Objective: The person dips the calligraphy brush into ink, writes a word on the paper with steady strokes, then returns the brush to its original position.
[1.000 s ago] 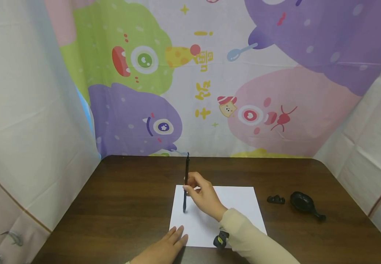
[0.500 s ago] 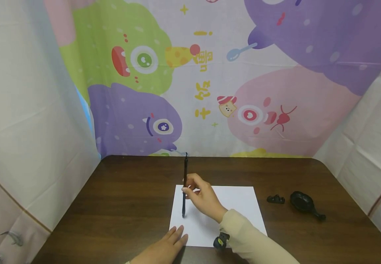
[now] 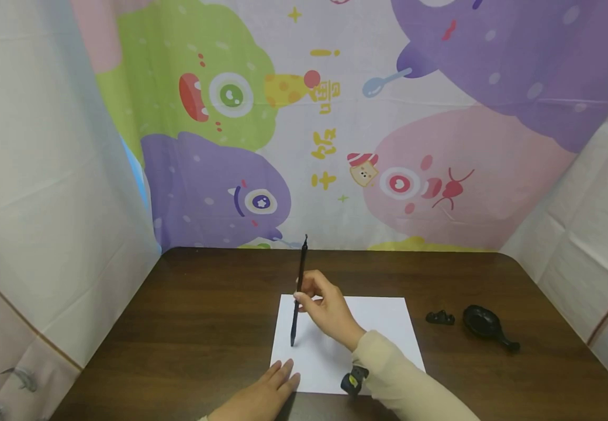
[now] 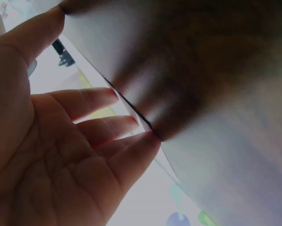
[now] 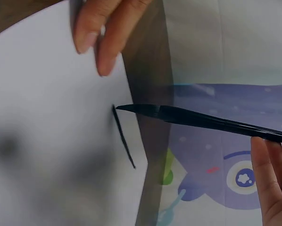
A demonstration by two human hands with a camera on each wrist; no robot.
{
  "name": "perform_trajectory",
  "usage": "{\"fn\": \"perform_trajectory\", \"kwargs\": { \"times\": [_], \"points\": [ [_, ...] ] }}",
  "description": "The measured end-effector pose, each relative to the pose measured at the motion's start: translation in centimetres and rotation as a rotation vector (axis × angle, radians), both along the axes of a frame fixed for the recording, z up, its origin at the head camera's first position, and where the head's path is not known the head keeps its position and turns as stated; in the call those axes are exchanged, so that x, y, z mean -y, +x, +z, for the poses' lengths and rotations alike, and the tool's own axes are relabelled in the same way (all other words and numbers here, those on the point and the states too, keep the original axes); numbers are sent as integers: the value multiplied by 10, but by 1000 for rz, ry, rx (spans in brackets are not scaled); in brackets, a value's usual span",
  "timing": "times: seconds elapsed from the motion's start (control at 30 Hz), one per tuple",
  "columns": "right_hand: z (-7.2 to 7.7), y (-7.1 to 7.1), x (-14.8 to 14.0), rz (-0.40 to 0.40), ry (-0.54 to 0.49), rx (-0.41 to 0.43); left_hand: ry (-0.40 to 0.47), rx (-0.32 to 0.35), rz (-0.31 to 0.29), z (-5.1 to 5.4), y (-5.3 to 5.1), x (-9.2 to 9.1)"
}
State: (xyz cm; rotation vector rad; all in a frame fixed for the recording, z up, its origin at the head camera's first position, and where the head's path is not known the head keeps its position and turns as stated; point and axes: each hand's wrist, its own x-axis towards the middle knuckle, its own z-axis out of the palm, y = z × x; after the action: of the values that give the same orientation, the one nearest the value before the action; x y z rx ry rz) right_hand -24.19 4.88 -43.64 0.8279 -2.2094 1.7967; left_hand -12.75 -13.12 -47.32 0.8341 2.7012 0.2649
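Head view: black dish (image 3: 471, 328), contents indistinct; right hand (image 3: 327, 304) grips brush (image 3: 302, 264).

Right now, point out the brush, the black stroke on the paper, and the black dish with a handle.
brush (image 5: 211, 122): right wrist view, mid-shaft.
black stroke (image 5: 123, 136): right wrist view, middle of its length.
black dish (image 3: 482, 323): head view, inside its bowl.

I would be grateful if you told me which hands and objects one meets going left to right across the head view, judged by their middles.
Left hand, black brush, right hand, small black stand, black dish with a handle.
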Motion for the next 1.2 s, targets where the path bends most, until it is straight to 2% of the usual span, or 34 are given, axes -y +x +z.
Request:
{"fn": "perform_trajectory", "kwargs": {
  "times": [0.17,0.27,0.37,0.47,0.6,0.8,1.2],
  "points": [
    [6,-6,-3,-24,-27,16,3,7,5,1,2,0],
    [8,-11,-4,-41,-29,-20,4,22,14,2,2,0],
    [9,-15,-6,-71,-14,-81,10,9,6,2,2,1],
    [18,-10,-5,-117,17,-125,18,-16,-6,1,2,2],
    [23,-7,-4,-141,31,-128,20,-24,-9,1,3,2],
    [2,-21,-4,-150,42,-127,19,-15,-5,2,3,2],
    [-7,-23,-5,-144,49,-128,18,-3,10,0,3,2]
  ]
}}
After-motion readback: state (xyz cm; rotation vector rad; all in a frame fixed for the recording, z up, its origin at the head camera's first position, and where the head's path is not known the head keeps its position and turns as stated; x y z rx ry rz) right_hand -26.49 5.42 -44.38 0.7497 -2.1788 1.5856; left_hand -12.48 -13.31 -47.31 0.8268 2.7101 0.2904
